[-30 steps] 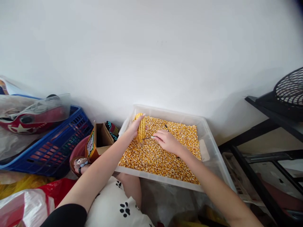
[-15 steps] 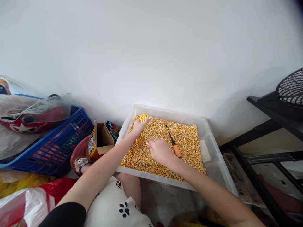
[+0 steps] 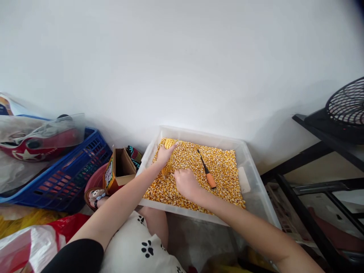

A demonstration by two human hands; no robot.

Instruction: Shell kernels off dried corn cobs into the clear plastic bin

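Here the corn cob (image 3: 168, 158) stands nearly upright at the near-left corner of the clear plastic bin (image 3: 257, 197), its lower end sunk in the loose kernels (image 3: 224, 178). Left hand (image 3: 163, 155) wraps the upper cob, fingers curled round it. Right hand (image 3: 186, 184) presses against the cob's lower side, fist-like; whether it pinches kernels or only pushes cannot be told. Orange-handled tool (image 3: 207, 174) lies free on the kernels just right of the right hand, held by neither.

Judgement on doing the step well: the left hand should keep the cob steady and turn it a little at a time, while the right thumb works row by row from the bared edge, so kernels drop straight into the bin. Keep the cob low over the heap; a high cob would scatter grain over the rim.

Beyond the bin: cardboard box (image 3: 121, 168) and blue crate (image 3: 65, 174) to the left, black rack (image 3: 315, 178) to the right.
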